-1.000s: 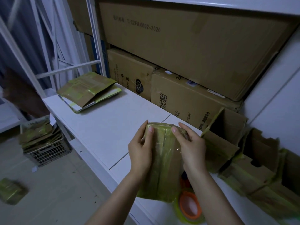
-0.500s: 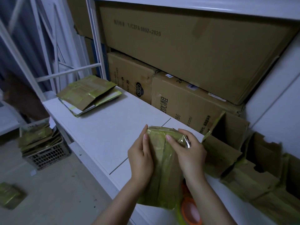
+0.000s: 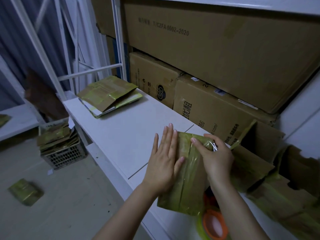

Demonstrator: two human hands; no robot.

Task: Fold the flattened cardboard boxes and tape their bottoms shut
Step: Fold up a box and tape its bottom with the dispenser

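Note:
A small brown cardboard box (image 3: pixel 186 186) wrapped in yellowish tape stands on the white table (image 3: pixel 124 135) in front of me, its taped seam facing up. My left hand (image 3: pixel 164 161) lies flat against the box's left side, fingers straight. My right hand (image 3: pixel 214 156) grips the box's far top corner, thumb and fingers curled over crinkled clear tape. A tape roll (image 3: pixel 214 226) with an orange core lies on the table just below the box, partly hidden by my right forearm.
A stack of flattened boxes (image 3: pixel 109 96) lies at the table's far left. Folded boxes (image 3: pixel 259 163) crowd the right side. Big cartons (image 3: pixel 216 54) fill the shelf behind. On the floor stand a crate of flattened boxes (image 3: pixel 58 146) and a loose box (image 3: pixel 26 192).
My left hand has opened from a curled grip on the box's top to lie flat along its left side. The right hand has stayed on the far corner.

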